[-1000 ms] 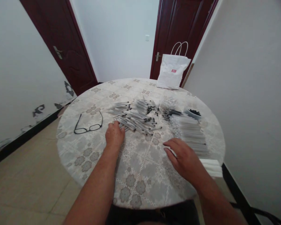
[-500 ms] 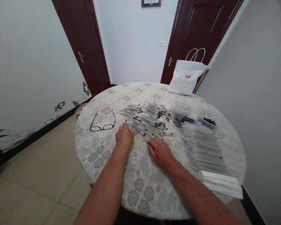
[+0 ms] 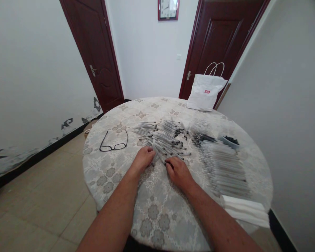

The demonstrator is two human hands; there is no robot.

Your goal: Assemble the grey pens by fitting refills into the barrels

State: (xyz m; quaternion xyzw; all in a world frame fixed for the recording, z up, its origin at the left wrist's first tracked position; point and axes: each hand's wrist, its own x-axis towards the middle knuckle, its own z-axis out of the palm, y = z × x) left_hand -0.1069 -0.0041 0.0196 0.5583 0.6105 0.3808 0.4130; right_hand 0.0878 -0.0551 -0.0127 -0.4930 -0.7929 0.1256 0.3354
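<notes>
My left hand is closed with its fingers round a slim pale pen, which stands out steeply from the fingertips. My right hand is beside it, also closed, its thumb and fingertips pinched at the dark lower end of another pen. Just beyond both hands lies a loose pile of pens, translucent grey with dark tips, pointing different ways. A further bunch of pens lies behind that pile.
Black-framed glasses lie at left on the patterned tablecloth. At right are a large stack of clear tubes, a bowl of small black parts, a clear plastic bag and folded white material. A white paper bag stands behind.
My left hand has moved right and nearer to me, off the pile's left edge, and now has a pen in it. My right hand barely moved. The view has tilted up slightly.
</notes>
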